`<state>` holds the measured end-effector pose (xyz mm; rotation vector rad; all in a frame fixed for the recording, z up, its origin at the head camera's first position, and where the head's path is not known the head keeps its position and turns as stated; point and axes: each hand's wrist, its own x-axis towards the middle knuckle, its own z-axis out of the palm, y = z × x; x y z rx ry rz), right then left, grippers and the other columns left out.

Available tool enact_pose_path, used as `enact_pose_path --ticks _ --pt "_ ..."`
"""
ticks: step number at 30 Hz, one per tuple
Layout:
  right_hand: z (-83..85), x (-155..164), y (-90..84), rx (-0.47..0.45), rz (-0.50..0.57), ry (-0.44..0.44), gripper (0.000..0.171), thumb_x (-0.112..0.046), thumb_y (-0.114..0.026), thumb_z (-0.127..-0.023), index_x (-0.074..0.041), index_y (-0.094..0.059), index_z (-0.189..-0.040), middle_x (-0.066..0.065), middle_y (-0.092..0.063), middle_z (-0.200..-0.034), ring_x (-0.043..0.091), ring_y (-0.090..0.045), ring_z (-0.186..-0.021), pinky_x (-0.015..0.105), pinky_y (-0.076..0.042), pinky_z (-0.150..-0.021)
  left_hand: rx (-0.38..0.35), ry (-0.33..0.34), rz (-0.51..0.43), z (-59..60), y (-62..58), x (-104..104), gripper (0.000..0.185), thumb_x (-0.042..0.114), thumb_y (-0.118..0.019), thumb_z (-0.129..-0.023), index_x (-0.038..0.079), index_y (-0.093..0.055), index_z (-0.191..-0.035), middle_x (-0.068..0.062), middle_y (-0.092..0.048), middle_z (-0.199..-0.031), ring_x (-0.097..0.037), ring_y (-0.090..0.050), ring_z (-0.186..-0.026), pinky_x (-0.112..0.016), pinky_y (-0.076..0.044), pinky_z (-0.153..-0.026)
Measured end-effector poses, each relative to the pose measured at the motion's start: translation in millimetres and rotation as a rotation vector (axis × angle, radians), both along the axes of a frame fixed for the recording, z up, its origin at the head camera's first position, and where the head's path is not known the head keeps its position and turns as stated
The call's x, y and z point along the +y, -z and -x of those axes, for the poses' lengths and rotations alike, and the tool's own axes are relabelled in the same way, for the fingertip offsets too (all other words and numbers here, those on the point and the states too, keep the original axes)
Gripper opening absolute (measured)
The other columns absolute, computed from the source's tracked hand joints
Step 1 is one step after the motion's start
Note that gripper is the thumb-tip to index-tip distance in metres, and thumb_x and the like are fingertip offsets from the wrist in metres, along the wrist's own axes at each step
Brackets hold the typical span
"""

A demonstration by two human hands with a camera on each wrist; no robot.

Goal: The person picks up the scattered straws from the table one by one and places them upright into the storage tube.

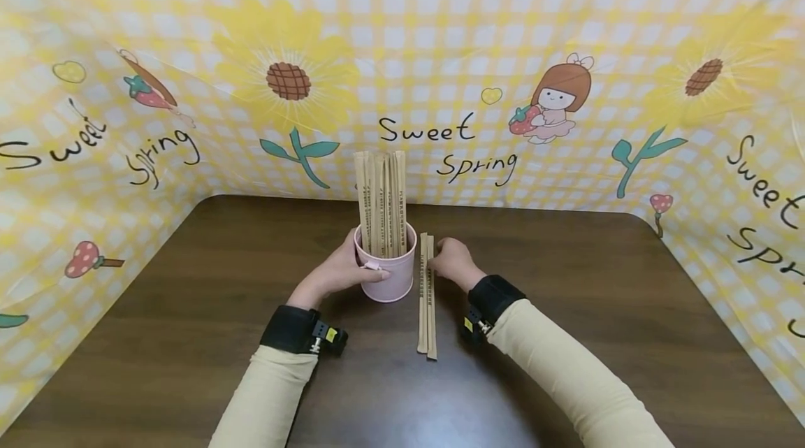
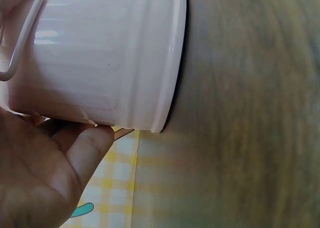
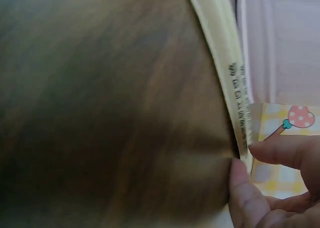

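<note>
A small pale pink bucket (image 1: 388,284) stands upright on the table, packed with several paper-wrapped straws (image 1: 381,203) that rise well above its rim. My left hand (image 1: 338,268) grips the bucket's left side, thumb across the front near the handle mount; the left wrist view shows the bucket wall (image 2: 95,53) against the fingers. Two more wrapped straws (image 1: 430,322) lie side by side just right of the bucket, pointing away from me. With thumb and a finger, my right hand (image 1: 457,264) pinches the right-hand straw (image 3: 217,35) near its far end.
Dark wood-grain table (image 1: 541,238) surrounds the bucket and straws. A yellow checked cloth (image 1: 402,70) printed with flowers and lettering hangs along the back and both sides. Each wrist wears a black strap (image 1: 292,329) with a small camera.
</note>
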<state>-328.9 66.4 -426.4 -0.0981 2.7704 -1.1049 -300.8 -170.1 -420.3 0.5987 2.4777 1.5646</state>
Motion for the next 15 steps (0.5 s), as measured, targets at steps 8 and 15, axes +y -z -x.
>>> enact_pose_path --ticks 8,15 --pt "0.6 -3.5 0.3 0.073 -0.033 0.018 0.034 -0.005 -0.068 -0.081 0.011 -0.065 -0.111 0.016 -0.072 -0.08 0.023 -0.063 -0.068 0.024 -0.046 -0.067 0.016 0.019 -0.002 1.6 -0.5 -2.2 0.096 0.013 -0.08 -0.084 0.002 -0.016 -0.156 -0.025 -0.043 -0.147 -0.037 -0.049 -0.133 -0.048 -0.042 -0.109" --pt "-1.5 -4.7 4.7 0.114 -0.013 -0.003 0.019 0.0 -0.069 -0.077 -0.006 -0.054 -0.067 -0.001 -0.048 -0.057 0.014 -0.045 -0.054 0.02 -0.035 -0.053 0.014 0.021 -0.028 -0.2 1.9 -2.9 0.094 0.011 -0.08 -0.083 0.001 -0.019 -0.155 -0.025 -0.045 -0.146 -0.035 -0.051 -0.131 -0.039 -0.044 -0.105"
